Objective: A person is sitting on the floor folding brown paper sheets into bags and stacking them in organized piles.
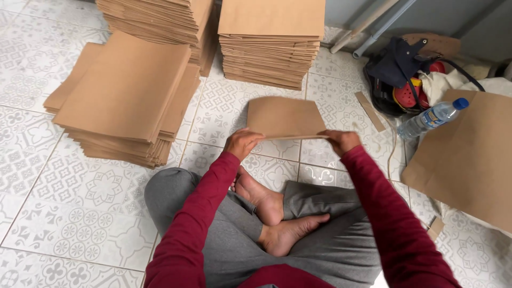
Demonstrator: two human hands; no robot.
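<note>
Sheet [284, 117]: brown paper piece, held up above the tiled floor [80, 197], just beyond the crossed legs, near edge gripped at both corners, far part tilted away.
Left hand [242, 143]: clenched on the near left corner of the sheet, fingers curled over the edge, red sleeve down to the wrist.
Right hand [341, 141]: grasping the near right corner of the sheet, thumb side pressed on the edge, red sleeve likewise.
Legs: crossed, grey trousers, bare feet [277, 218] near the middle, below the sheet.
Left pile [125, 98]: slanted stack of brown paper on the floor, left of the sheet, well apart from it.
Far left pile [160, 18]: taller stack behind the slanted one, partly cut by the top edge.
Far middle pile [272, 42]: neat stack straight beyond the sheet, close to it but not touching.
Big sheet [464, 160]: large brown paper lying at right, over something white.
Bottle [433, 117]: clear plastic, blue cap, lying on the big sheet's far corner.
Bag [397, 69]: dark, open, far right, red and yellow things inside.
Strip [370, 111]: narrow brown offcut on the floor, between sheet and bag.
</note>
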